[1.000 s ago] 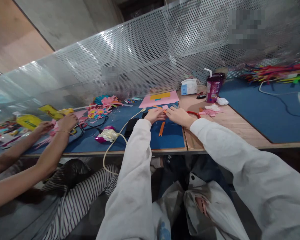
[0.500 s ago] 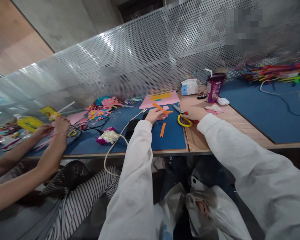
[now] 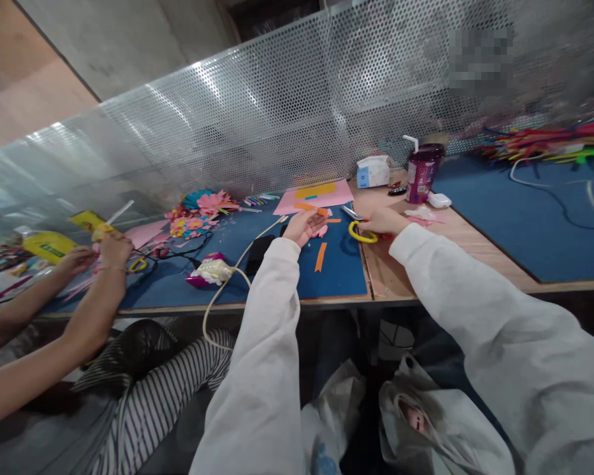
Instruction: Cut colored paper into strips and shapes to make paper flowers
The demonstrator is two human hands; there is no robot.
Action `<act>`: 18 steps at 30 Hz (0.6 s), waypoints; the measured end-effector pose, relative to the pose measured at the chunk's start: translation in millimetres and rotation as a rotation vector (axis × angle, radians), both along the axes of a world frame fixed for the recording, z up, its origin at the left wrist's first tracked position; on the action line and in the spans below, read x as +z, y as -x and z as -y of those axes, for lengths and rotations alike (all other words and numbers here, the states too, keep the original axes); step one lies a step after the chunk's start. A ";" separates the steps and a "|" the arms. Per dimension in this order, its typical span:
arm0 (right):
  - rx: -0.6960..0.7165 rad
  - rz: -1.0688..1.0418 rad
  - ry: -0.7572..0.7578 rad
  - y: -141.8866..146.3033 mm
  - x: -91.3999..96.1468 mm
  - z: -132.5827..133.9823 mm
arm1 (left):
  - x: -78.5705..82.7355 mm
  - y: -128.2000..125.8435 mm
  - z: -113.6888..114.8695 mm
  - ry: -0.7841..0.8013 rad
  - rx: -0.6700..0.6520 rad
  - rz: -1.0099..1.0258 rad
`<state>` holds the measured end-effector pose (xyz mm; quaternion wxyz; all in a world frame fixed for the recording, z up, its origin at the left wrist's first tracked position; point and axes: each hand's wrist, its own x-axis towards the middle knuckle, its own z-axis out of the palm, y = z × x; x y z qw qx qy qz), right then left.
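Orange paper, cut into a narrow flat strip (image 3: 311,209), lies at the fingertips of the left hand (image 3: 304,227), which is half spread with the palm turned up; whether thumb and finger pinch the strip I cannot tell. The right hand (image 3: 383,223) is curled around steel-bladed scissors with a yellow looped handle (image 3: 363,233), their blades pointing away from it and toward the left hand, apart from the strip. A second flat orange paper strip with a notched end (image 3: 320,257) lies on the matte blue mat (image 3: 341,280), just to the near right of the left hand. The paper should prove very light, limp across its length and easily creased or torn, so a gentle pinch near one end, thumb over forefinger, would suit it best. The scissors look stiffer and heavier, safest taken by the loops, with fingers clear of the blades. Beyond the left hand lies a pale pink paper sheet (image 3: 285,206); past the right hand stands a purple lidded cup with a white straw (image 3: 420,177).
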<state>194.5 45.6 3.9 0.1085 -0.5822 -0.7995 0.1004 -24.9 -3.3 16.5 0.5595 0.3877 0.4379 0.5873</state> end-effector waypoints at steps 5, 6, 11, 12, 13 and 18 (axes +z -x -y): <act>0.058 -0.431 0.287 -4.8 12.3 7.8 | 0.7 -0.5 -0.4 0.024 0.020 0.087; 0.079 -0.517 0.323 -4.4 12.2 8.3 | 0.0 -0.1 -0.9 0.027 0.016 0.089; 0.001 -0.784 0.366 10.0 5.2 9.5 | -4.9 2.1 -3.1 0.008 -0.052 0.084; -0.023 -0.833 0.347 14.5 4.6 11.1 | -6.0 1.6 -2.7 0.000 -0.079 0.084; -0.029 -0.882 0.324 19.0 4.5 13.3 | -7.2 0.5 -2.0 -0.005 -0.114 0.082; 0.086 -1.041 0.300 35.1 8.2 30.3 | -13.5 -9.1 2.8 0.018 -0.314 0.041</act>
